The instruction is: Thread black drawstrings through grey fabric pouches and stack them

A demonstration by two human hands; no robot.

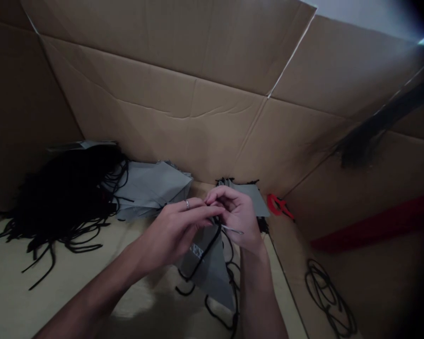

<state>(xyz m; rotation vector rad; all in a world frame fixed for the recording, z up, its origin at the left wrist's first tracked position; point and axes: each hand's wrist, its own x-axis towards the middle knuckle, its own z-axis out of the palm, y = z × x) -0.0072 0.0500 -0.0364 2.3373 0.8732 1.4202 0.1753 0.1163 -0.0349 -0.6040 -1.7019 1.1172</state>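
My left hand point(180, 226), with a ring on one finger, meets my right hand point(238, 214) near the middle of the view. Fingertips of both are pinched together at a black cord point(207, 249), at the top of a grey flat piece point(210, 268) with white lettering. That piece hangs tilted below the hands, and loops of cord dangle around it. A thin metal tool with an eye-like end point(233, 230), like a threading needle, sticks out from under my right fingers. The exact pinch point is hidden by the fingers.
A big heap of black cords point(67, 193) lies at the left, beside a stack of grey pieces point(151, 183). Behind my right hand is another corded grey stack point(252, 195). Red-handled scissors point(279, 205) and coiled cord point(327, 296) are rightward. Cardboard walls point(162, 89) enclose the table.
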